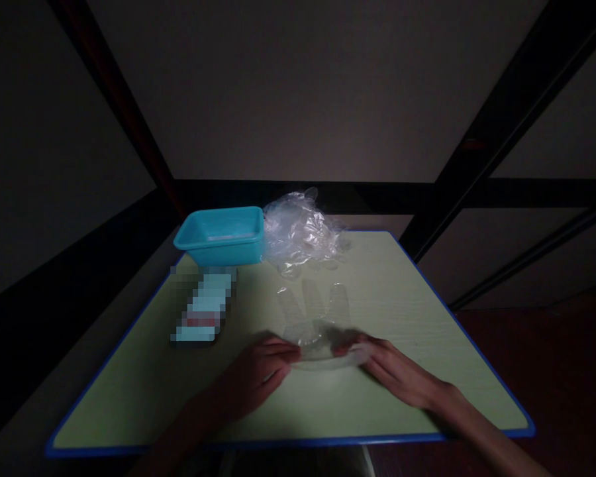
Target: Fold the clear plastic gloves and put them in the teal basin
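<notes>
A clear disposable plastic glove [318,324] lies on the table, its fingers pointing away from me and its cuff nearest me. My left hand [265,364] pinches the left side of the cuff between thumb and fingers. At the cuff's right side, my right hand [377,361] grips the thin film, which partly covers its fingertips. Between the hands the cuff edge stretches across. Farther back sits a crumpled heap of clear plastic gloves [300,232].
A blue plastic basket [223,253] stands at the back left, beside the heap. In front of it lies a blurred-out, phone-like object [206,308]. The pale table [402,305] has a blue edge; a wall rises behind it.
</notes>
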`<move>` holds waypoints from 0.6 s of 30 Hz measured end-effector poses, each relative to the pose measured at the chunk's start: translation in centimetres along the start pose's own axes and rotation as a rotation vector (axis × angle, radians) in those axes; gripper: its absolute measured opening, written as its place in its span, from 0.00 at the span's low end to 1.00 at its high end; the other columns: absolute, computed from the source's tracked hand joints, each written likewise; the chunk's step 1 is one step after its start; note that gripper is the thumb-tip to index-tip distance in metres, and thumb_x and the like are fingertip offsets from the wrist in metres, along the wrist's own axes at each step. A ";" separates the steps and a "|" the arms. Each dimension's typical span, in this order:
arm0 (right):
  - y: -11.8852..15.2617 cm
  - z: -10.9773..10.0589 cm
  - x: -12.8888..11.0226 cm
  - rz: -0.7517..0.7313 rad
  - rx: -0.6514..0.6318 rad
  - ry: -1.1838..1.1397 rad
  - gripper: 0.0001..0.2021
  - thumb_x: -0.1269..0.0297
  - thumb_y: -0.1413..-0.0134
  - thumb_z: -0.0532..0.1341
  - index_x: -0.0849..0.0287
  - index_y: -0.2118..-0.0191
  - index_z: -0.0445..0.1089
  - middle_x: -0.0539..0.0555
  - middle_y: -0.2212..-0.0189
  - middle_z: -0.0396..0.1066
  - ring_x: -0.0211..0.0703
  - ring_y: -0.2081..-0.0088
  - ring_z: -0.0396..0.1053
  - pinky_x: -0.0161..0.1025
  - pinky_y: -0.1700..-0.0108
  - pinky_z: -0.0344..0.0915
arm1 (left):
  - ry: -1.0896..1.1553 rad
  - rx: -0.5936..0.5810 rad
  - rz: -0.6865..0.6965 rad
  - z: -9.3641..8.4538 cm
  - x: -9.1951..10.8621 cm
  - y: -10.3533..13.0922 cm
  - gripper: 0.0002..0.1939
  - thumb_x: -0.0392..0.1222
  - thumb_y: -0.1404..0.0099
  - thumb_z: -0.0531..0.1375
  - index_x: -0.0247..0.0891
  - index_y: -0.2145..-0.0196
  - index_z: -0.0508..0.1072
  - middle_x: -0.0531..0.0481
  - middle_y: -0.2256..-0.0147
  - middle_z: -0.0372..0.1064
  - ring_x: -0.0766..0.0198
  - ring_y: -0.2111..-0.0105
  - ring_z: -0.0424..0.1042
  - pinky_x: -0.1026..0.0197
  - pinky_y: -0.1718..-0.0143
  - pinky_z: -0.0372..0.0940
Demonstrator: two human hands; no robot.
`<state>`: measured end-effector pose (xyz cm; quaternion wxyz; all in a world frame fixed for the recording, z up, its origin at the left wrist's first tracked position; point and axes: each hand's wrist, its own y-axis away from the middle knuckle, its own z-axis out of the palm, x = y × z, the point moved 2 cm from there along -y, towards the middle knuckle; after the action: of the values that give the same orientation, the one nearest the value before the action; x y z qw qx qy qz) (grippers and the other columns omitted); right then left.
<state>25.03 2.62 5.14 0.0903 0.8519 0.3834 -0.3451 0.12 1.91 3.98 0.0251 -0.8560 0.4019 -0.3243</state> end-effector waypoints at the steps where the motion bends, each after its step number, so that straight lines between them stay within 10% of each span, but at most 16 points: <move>1: -0.2 -0.1 0.1 0.015 0.022 -0.019 0.17 0.62 0.34 0.42 0.58 0.57 0.67 0.55 0.63 0.71 0.42 0.60 0.69 0.41 0.55 0.67 | 0.044 0.012 -0.039 -0.1 -0.2 -0.2 0.15 0.34 0.34 0.49 0.37 0.64 0.76 0.46 0.62 0.76 0.61 0.60 0.72 0.58 0.58 0.68; 10: -2.4 0.2 1.9 0.218 0.153 -0.397 0.23 0.47 0.38 0.45 0.59 0.69 0.66 0.55 0.72 0.72 0.44 0.69 0.70 0.41 0.63 0.66 | 0.361 0.008 -0.536 0.0 -2.4 -0.9 0.17 0.46 0.39 0.51 0.37 0.65 0.78 0.48 0.63 0.77 0.56 0.60 0.73 0.59 0.57 0.65; 18: -4.0 1.2 3.9 0.438 0.226 -0.711 0.16 0.49 0.49 0.55 0.58 0.74 0.61 0.47 0.82 0.63 0.37 0.80 0.63 0.36 0.75 0.62 | 0.586 0.029 -0.647 0.3 -3.5 -2.3 0.14 0.47 0.44 0.54 0.36 0.73 0.75 0.48 0.71 0.77 0.57 0.67 0.73 0.61 0.65 0.64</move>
<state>23.36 7.19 2.12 0.1940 0.7456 0.0985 -0.6299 0.24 5.87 2.62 -0.1809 -0.8093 0.0984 -0.5501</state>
